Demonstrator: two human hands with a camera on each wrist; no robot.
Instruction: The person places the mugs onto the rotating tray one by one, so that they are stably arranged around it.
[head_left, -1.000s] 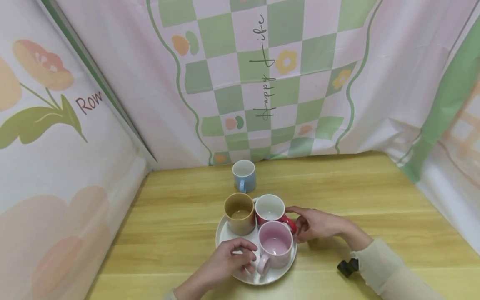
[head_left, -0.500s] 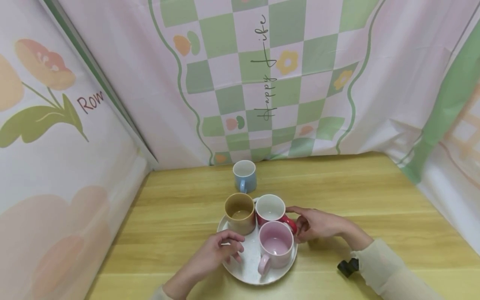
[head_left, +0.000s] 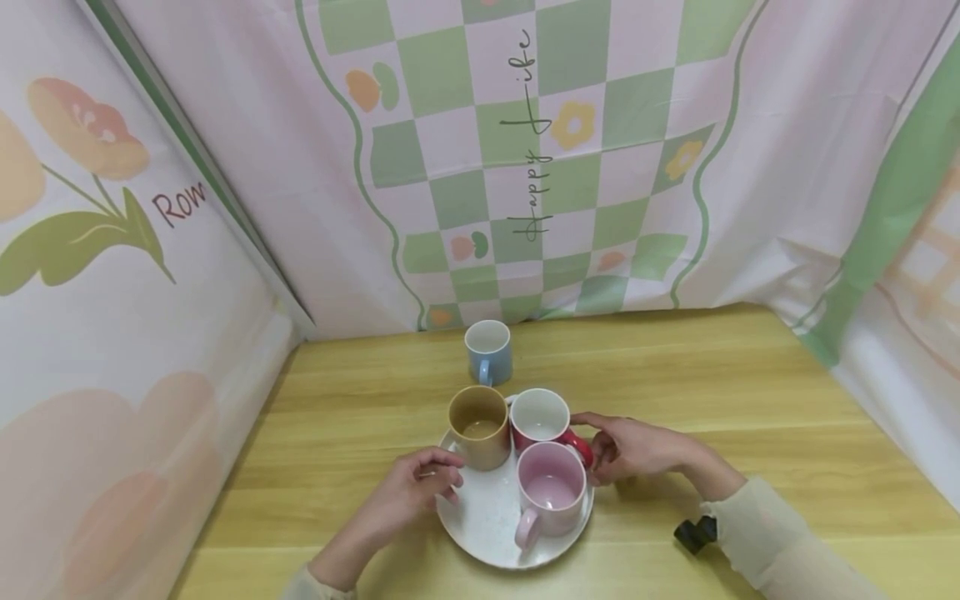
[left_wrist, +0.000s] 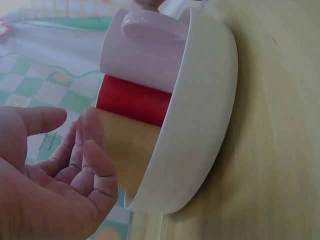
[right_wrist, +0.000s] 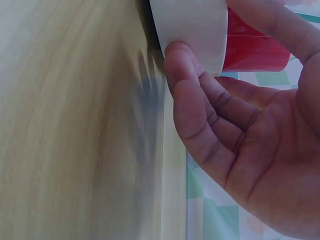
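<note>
A round white dish (head_left: 480, 527) stands on the table holding three mugs. A tan mug (head_left: 486, 452) is at its back left, a red mug (head_left: 579, 447) with a white inside beside it, and a pink mug (head_left: 564, 517) in front right. My left hand (head_left: 408, 487), fingers loosely bent and holding nothing, hovers at the dish's left edge near the tan mug. At the right side my right hand (head_left: 636, 450) has its fingertips against the outer dish wall (right_wrist: 192, 27) in the right wrist view, with its thumb up by the red mug.
Behind the dish a light blue mug (head_left: 491, 365) stands on the wooden table (head_left: 337, 433), its handle facing the tan mug. A small black object (head_left: 696, 535) is at the right sleeve. Printed curtains (head_left: 570, 192) enclose the table at the back and sides.
My left hand has drawn back to the left, from beside the pink mug's handle to the dish's left edge. The right hand, the mugs and the dish have stayed in place.
</note>
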